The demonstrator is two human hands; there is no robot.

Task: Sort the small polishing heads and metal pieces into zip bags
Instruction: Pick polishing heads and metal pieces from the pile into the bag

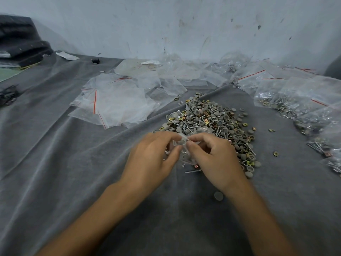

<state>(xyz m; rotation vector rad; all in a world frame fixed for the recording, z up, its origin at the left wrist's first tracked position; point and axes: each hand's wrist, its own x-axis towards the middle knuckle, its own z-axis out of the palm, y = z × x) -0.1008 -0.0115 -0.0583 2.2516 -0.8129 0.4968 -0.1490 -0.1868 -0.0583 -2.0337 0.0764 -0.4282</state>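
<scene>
Small clear plastic zip bag pinched between both hands.
Left hand and right hand each gripped its edge; heap of grey round polishing heads and metal pieces lay just beyond them.

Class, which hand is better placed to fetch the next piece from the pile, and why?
Probably the right hand: the pile lies right beside it, farther from the left hand. Both pinch the small clear bag.
</scene>
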